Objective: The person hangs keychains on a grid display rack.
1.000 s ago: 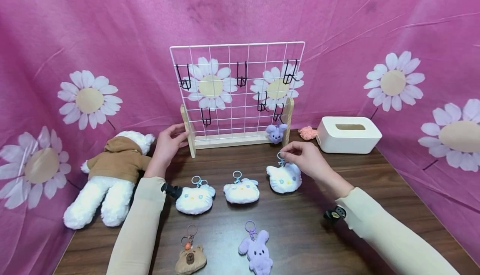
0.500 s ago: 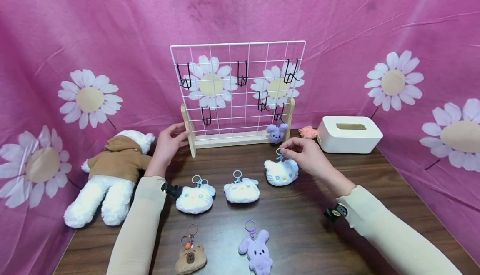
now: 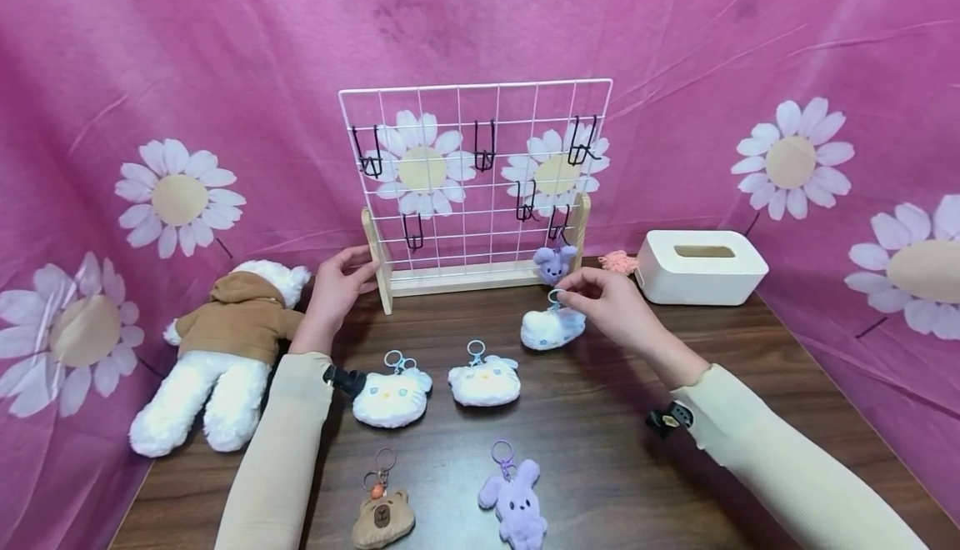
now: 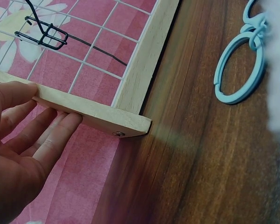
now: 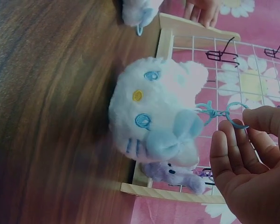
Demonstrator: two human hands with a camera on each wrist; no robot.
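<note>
Right hand (image 3: 611, 304), white plush cat (image 3: 551, 331) just below its pinch.

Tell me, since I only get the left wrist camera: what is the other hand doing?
Observer: The right hand pinches the blue ring of a white cat keychain.
Visitor: Is anything hanging on that white grid?
Observer: Yes, a purple plush keychain hangs from a black hook near the grid's right end, as the head view shows it.
Visitor: And what's past that end?
Observer: A white box with a slotted top, standing on the table.
</note>
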